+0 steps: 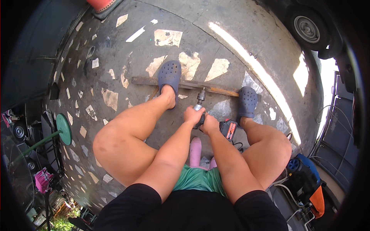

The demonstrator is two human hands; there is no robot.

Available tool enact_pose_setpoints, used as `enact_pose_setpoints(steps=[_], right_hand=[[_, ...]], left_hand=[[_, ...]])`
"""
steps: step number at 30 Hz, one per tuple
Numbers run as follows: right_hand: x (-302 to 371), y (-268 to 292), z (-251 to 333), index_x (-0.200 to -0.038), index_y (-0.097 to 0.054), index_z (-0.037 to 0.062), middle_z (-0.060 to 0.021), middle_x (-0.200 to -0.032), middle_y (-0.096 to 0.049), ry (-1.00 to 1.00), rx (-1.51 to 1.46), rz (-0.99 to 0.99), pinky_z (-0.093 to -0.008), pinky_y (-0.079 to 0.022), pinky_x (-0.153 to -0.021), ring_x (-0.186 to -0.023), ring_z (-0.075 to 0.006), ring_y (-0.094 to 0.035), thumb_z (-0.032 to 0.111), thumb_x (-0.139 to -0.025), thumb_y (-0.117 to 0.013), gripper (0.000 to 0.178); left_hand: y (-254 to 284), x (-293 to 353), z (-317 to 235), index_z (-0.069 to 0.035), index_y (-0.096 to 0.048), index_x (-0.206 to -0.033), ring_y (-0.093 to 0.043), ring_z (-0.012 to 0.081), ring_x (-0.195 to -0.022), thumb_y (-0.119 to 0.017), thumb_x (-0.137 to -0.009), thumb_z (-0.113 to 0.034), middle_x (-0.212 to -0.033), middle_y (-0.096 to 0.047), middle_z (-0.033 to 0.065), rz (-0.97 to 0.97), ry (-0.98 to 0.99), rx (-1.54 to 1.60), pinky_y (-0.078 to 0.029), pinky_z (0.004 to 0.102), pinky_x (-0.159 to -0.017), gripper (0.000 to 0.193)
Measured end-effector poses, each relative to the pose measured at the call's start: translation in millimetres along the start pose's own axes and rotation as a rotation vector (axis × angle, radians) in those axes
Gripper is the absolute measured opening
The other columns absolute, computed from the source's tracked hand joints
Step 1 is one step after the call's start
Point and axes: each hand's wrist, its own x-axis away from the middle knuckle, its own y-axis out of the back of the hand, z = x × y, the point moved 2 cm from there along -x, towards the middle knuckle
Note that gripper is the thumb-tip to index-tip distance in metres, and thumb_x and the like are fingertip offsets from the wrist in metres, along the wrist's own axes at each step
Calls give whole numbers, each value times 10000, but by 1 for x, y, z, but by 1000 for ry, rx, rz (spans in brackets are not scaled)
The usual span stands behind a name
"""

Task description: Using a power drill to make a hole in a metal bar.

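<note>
Both my hands are closed around a cordless drill (pixel 200 97) with a dark chuck and a red-and-black battery pack (pixel 228 128). My left hand (pixel 194 115) wraps the body just behind the chuck. My right hand (pixel 209 124) grips farther back, nearer the battery. The chuck points away from me at a long brown bar (pixel 189 84) lying across the floor. Whether the bit touches the bar is too small to tell. My left blue-grey clog (pixel 169 73) stands on the bar, and the right clog (pixel 247 102) rests at its right end.
Worn concrete floor (pixel 142 57) with pale patches surrounds me. A round green base with a pole (pixel 64 129) stands left, beside a large fan (pixel 17 169). A blue-and-black machine with hoses (pixel 304 173) sits right. Pink legs (pixel 195 152) show beneath me. A vehicle wheel (pixel 307 29) is far right.
</note>
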Motion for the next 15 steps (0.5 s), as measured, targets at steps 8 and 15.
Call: enact_pose_setpoints(steps=[8,15], right_hand=[[-27,-19,19,-1207,-672,73,-243,-1166,-736,103,114,26,-511,-557,-972,-1137,-396,-703,293,-861,-759,419],[-3,2,-1,-1203,-694,63,-242,-1195,-727,-44,25,-23,-510,-559,-979,-1151,-394,-698,233,-869,-746,378]], left_hand=[[18,-10,27,46,-759,-1069,-734,389,-1032,-806,-715,-448,-1067,-752,283,-141,78,87,-549,451,-915,610],[-6,-8,3,86,-721,-1124,-713,419,-1087,-805,-716,-495,-1116,-730,307,6,-43,18,-541,469,-956,714]])
